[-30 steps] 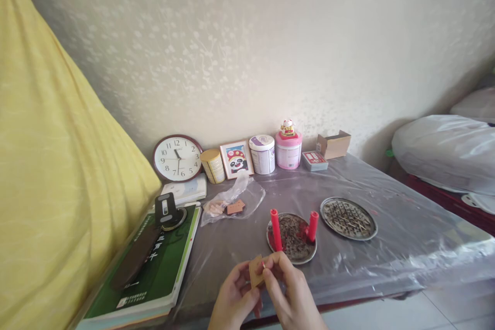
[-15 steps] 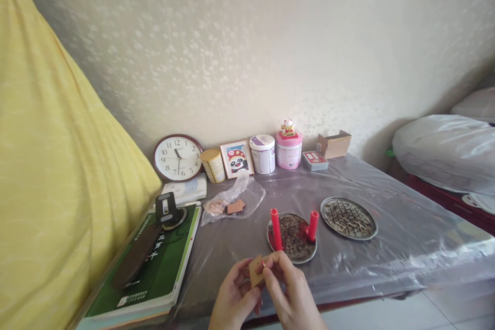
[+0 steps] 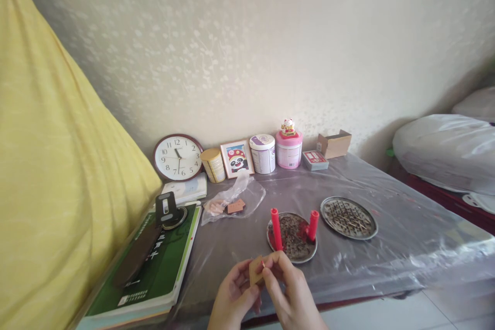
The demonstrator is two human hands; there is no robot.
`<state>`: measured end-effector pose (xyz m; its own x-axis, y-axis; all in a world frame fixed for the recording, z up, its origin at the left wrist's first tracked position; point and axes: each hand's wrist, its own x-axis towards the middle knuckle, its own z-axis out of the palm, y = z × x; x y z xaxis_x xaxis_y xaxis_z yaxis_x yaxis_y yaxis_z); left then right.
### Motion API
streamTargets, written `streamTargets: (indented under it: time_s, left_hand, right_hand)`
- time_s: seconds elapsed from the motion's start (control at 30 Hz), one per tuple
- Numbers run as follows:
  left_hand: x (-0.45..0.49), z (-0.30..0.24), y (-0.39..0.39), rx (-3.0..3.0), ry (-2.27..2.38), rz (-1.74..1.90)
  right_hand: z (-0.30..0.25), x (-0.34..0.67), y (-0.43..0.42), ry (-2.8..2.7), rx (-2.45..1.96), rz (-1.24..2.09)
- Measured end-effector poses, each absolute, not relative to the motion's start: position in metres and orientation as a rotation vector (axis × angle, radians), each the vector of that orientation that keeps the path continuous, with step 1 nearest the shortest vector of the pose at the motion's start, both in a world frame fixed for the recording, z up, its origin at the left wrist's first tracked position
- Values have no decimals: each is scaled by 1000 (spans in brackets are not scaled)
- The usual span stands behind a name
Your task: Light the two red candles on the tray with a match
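At the bottom centre my left hand (image 3: 232, 299) grips a small tan matchbox (image 3: 255, 270), fingers curled round it. My right hand (image 3: 290, 294) is pinched on a thin match with a red tip (image 3: 263, 265), held against the box's edge. Just beyond my hands a round metal plate (image 3: 297, 255) holds two upright red candles, a taller one (image 3: 276, 229) on its left and a shorter one (image 3: 313, 225) on its right. Neither candle shows a flame.
A second metal plate (image 3: 348, 218) lies to the right. A plastic bag (image 3: 235, 198), green books (image 3: 154, 263), a wall clock (image 3: 177, 157), tins, a framed picture (image 3: 236, 159) and small boxes line the plastic-covered table (image 3: 406, 237). Yellow cloth hangs at left.
Both hands have stayed almost still; the match tip has shifted only slightly against the box.
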<state>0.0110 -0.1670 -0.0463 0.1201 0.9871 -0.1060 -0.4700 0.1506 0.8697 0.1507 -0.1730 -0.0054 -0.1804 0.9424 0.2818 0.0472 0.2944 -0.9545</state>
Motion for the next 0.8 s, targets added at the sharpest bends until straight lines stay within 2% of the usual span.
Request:
streamTargets:
  time_s: [0.63,0.8]
  left_hand:
    - [11,-42,-169,791,844,1233]
    - [5,-41,-165,786,807,1249]
  right_hand:
    - [-2,148,-174,-1464,-907,1119]
    - [-1,151,-173,-1322,-991,1032]
